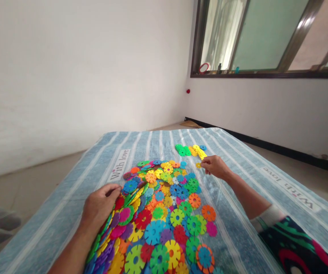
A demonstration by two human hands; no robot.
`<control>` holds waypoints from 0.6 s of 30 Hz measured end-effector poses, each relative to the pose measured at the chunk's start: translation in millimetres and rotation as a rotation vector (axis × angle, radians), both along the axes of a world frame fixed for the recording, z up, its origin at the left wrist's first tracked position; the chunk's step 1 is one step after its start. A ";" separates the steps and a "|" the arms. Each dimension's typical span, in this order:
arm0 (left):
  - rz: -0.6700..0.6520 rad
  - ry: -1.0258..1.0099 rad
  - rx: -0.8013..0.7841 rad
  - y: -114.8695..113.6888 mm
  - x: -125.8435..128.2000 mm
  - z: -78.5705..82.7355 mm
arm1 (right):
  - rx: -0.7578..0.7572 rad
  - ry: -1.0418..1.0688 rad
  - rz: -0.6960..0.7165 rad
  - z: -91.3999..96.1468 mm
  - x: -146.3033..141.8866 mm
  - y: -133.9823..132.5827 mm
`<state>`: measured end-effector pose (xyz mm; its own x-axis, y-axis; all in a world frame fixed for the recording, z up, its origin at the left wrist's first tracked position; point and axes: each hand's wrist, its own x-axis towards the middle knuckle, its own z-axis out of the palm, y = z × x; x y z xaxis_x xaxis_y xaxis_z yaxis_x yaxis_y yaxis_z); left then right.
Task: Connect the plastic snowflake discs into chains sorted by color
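A big heap of colourful notched plastic discs (176, 217), of the interlocking snowflake kind, spreads over the striped cloth. My left hand (99, 203) rests at the heap's left edge, its fingers curled and pressed together; what they hold, if anything, is hidden. Beyond the heap on the right, my right hand (216, 166) pinches a small yellow disc (198, 165) between thumb and fingers, just above the cloth. Close in front of that hand lies a row of yellow discs (199, 151). Beside it are a group of green discs (183, 150) and a blue disc (203, 147).
The blue-and-white striped cloth (75, 213) covers a flat surface with edges at left, right and back. White walls (80, 64) stand behind, with a window (269, 36) at upper right. Small items, including a round red-rimmed mirror (204, 68), line its sill.
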<state>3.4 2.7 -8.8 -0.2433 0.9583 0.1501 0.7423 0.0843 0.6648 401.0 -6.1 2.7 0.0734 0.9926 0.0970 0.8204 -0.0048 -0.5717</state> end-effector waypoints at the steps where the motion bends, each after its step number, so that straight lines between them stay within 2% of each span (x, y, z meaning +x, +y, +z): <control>1: -0.007 -0.002 -0.010 -0.8 0.0 1.0 | 0.003 -0.171 -0.002 4.2 1.3 11.3; 2: -0.011 -0.005 -0.022 -1.4 -0.1 1.8 | -0.003 -0.320 -0.007 8.2 2.5 22.4; 4: -0.009 -0.003 -0.045 -1.9 -0.4 2.5 | -0.018 -0.477 -0.020 14.4 4.3 43.0; 9: 0.011 0.013 -0.071 -0.5 -0.8 0.6 | -0.070 -0.606 -0.006 17.6 7.1 79.5; 13: 0.014 0.006 -0.057 -1.4 -0.9 -0.7 | -0.121 -0.665 0.014 16.7 8.4 92.3; 18: 0.004 0.002 -0.042 -2.0 -2.2 -2.2 | -0.132 -0.708 -0.011 19.1 7.5 94.1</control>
